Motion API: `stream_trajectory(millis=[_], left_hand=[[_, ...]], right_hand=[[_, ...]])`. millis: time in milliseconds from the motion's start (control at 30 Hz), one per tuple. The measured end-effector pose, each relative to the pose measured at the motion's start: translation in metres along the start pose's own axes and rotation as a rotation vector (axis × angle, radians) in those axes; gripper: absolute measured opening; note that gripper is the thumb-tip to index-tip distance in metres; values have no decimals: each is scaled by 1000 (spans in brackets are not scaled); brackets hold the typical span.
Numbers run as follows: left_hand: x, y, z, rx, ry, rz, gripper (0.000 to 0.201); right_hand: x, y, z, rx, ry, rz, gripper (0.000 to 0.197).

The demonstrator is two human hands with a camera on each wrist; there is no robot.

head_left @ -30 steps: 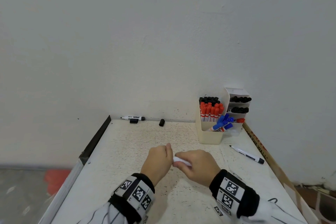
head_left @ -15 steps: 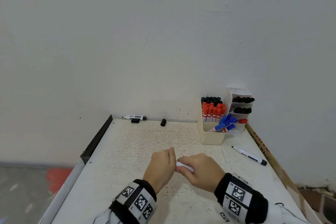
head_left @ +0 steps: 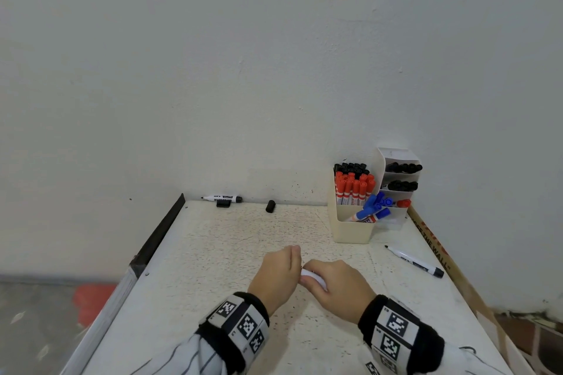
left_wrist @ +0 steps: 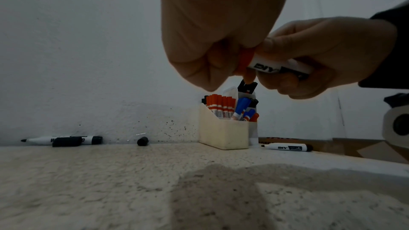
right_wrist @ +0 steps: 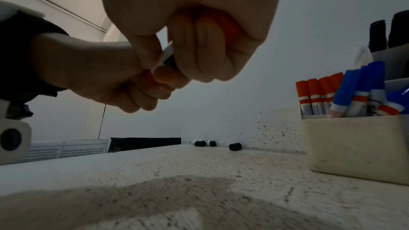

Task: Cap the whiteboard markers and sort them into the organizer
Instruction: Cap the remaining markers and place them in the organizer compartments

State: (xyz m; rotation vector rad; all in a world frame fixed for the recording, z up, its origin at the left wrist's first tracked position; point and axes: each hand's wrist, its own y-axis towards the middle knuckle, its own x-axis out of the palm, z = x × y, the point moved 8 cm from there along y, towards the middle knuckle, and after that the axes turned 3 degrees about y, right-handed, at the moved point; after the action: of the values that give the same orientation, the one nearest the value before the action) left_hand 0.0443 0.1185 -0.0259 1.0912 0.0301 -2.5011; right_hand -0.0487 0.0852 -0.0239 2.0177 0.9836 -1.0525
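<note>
Over the middle of the table my two hands meet around one white marker (head_left: 311, 276). My right hand (head_left: 338, 283) grips its barrel (left_wrist: 276, 67), which is printed "DIY". My left hand (head_left: 278, 275) curls round the orange cap (left_wrist: 245, 59) at the barrel's left end; the tip is hidden inside cap and fingers. The cream organizer (head_left: 350, 228) stands at the back right with several black, orange and blue capped markers in its compartments.
An uncapped black marker (head_left: 221, 198) lies by the back wall with a black cap (head_left: 223, 204) against it. A second black cap (head_left: 270, 206) lies further right. Another uncapped black marker (head_left: 414, 261) lies right of my hands, near a cardboard strip (head_left: 432, 250).
Both hands stay closed together on the marker and cap in the same spot; only the head view has shifted slightly.
</note>
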Motion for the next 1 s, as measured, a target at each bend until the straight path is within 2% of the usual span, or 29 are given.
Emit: stream_trajectory(millis=[100, 200, 267, 333, 433, 533, 633, 733, 833, 933, 1000], left_hand=[[3, 18, 1, -9, -159, -39, 26], [3, 41, 2, -40, -234, -85, 30], [0, 61, -8, -83, -158, -76, 37], [0, 83, -28, -129, -12, -93, 41], [12, 115, -66, -219, 163, -197, 42], [20, 138, -90, -273, 324, -265, 47], [23, 153, -107, -313, 398, -271, 51], [27, 168, -120, -323, 440, -269, 54], [24, 181, -122, -313, 443, -227, 48], [27, 193, -128, -271, 461, -231, 48], [27, 197, -129, -237, 485, -221, 45]], right_hand=[[-14, 6, 8, 76, -110, 42, 31], [-34, 11, 27, 161, -131, 116, 29], [-53, 8, 49, 236, 47, 232, 29], [-80, 1, 68, 244, 196, 431, 24], [-122, -14, 94, 233, 264, 695, 22], [-149, -21, 121, 271, 192, 817, 25], [-165, -24, 145, 281, 269, 940, 30], [-162, -17, 169, 338, 321, 951, 32], [-152, -8, 188, 370, 318, 918, 26], [-146, 0, 201, 399, 217, 903, 19], [-143, 6, 210, 414, 147, 872, 23]])
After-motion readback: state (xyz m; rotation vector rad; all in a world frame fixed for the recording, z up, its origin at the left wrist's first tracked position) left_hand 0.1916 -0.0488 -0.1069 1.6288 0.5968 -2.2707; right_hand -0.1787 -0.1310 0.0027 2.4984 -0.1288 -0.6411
